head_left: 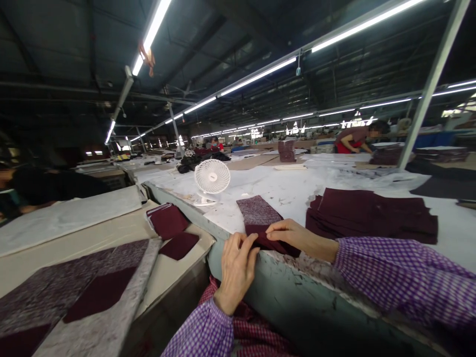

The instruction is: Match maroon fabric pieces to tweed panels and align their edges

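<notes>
A maroon fabric piece (273, 241) lies folded at the near edge of the white-covered table. At its left end, the thumb and fingers of my left hand (238, 263) are closed on the cloth's edge. Coming in from the right, my right hand (303, 239) pinches the same piece, its fingertips pressed on the fold. Just beyond, a speckled grey-maroon piece (259, 210) lies flat, partly under the maroon cloth. To the right of my right hand is a stack of dark maroon cut fabric (372, 213).
A small white fan (212, 177) stands on the table (282, 186). On the lower surface at left are maroon pieces (168, 221) and a speckled board (122, 307). A metal post (433, 84) rises at right. One co-worker (353, 139) bends over the table farther back.
</notes>
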`<state>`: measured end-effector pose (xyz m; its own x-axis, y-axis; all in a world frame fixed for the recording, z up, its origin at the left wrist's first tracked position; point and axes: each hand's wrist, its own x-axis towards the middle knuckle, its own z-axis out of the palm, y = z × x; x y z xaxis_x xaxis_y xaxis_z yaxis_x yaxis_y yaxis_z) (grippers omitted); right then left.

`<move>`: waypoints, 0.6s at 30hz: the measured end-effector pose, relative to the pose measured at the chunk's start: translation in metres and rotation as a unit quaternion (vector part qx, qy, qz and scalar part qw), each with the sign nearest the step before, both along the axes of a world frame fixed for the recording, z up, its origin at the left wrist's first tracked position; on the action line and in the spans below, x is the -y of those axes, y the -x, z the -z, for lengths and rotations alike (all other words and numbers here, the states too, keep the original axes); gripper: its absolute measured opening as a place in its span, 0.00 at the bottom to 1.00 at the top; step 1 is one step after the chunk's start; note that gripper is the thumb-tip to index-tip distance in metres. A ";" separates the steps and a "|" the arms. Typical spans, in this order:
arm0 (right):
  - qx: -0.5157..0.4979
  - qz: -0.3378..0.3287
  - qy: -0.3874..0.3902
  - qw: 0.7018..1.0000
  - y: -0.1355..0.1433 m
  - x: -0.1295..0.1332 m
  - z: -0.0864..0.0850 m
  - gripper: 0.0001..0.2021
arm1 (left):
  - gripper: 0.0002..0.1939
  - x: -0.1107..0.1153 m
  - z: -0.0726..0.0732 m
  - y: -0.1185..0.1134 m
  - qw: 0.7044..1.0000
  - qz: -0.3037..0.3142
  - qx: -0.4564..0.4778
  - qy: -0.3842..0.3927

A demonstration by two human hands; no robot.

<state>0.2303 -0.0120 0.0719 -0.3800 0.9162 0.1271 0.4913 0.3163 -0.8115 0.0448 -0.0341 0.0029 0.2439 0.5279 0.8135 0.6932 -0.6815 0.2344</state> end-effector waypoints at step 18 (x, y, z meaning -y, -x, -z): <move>-0.169 0.208 0.051 0.962 -0.002 -0.014 0.020 0.08 | 0.06 0.014 -0.007 0.014 0.993 0.097 -0.064 -0.006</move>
